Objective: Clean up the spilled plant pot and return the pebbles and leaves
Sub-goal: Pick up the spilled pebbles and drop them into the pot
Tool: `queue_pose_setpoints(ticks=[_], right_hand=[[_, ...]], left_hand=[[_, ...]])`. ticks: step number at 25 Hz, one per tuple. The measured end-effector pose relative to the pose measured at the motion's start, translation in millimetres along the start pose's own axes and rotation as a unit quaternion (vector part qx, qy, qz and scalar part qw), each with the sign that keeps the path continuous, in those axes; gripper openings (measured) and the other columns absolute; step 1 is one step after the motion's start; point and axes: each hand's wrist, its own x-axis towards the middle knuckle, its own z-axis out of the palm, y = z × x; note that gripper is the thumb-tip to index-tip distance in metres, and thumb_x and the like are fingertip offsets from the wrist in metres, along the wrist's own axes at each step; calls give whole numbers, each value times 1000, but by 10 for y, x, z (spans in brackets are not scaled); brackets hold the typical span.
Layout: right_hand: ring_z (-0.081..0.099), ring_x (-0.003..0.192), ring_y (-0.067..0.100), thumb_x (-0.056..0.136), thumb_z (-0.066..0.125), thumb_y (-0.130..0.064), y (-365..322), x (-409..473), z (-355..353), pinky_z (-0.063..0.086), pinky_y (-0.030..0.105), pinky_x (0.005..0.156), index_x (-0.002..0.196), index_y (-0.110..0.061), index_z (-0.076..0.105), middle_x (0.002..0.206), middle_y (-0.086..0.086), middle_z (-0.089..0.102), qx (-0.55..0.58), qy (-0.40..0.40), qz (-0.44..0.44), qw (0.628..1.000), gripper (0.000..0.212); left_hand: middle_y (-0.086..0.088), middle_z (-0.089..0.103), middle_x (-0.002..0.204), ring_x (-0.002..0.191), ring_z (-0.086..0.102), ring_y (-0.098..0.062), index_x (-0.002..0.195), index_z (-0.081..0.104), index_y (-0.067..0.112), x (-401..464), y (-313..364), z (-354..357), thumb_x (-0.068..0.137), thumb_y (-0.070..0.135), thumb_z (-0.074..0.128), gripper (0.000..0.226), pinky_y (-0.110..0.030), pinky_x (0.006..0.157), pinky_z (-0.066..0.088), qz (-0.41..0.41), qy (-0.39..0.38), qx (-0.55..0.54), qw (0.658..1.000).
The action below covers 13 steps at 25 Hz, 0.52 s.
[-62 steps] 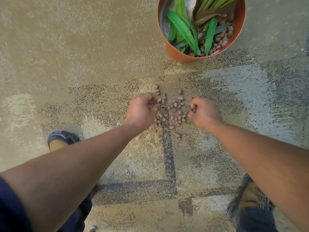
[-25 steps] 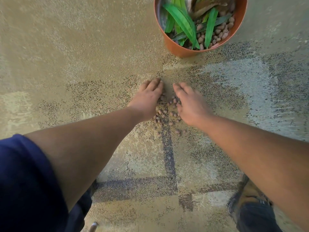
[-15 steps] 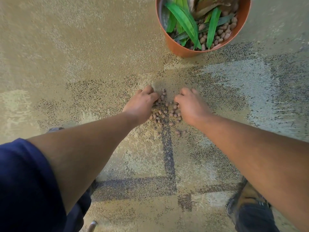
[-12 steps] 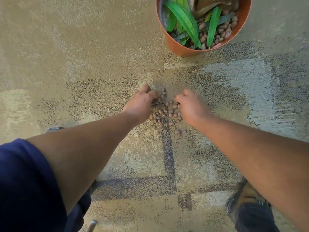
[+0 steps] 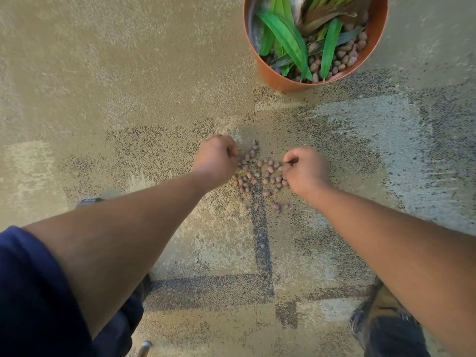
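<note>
Left hand (image 5: 215,161) and right hand (image 5: 306,168) fisted on small brown clay pebbles (image 5: 258,173), beige carpet (image 5: 128,86), round orange plastic pot (image 5: 280,79) far right, upright.

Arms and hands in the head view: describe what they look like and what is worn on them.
Both forearms are bare from elbow to wrist. The left hand and right hand wear no gloves, and no watch, ring or band shows on either. A dark navy short sleeve covers the left upper arm. The right arm's sleeve is out of frame.
</note>
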Motion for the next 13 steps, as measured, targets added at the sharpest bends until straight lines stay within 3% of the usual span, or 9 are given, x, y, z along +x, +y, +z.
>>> queue_pose_setpoints(ticks=[3,5,9,13], right_hand=[[69,84,10,91,72,-2,-173,-115,-162,62,29,83,88,-26,70,96,-6,71,142,34,45,988,24],[72,79,11,89,73,-1,-355,-207,-344,64,28,75,88,-24,70,90,-4,73,263,70,33,962,23],[71,71,16,87,74,2,-755,-182,-771,62,28,69,93,-12,73,83,4,75,420,123,-53,898,15],[67,67,14,86,73,6,-1010,53,-1035,59,27,67,91,-7,69,77,3,68,489,135,-45,861,15]], left_hand=[[3,67,95,72,65,-3,88,66,22,-112,204,-110,96,-3,59,27,-8,52,51,-38,14,-88,995],[7,69,88,61,65,0,90,67,25,-190,463,-237,98,3,63,24,-10,49,51,-28,35,-180,983],[5,72,82,69,69,-8,91,73,19,-128,1000,-637,94,7,69,13,-24,62,60,104,146,-248,952],[5,74,94,87,71,-11,99,75,15,141,1302,-874,92,7,70,12,-33,80,62,124,181,-227,949]])
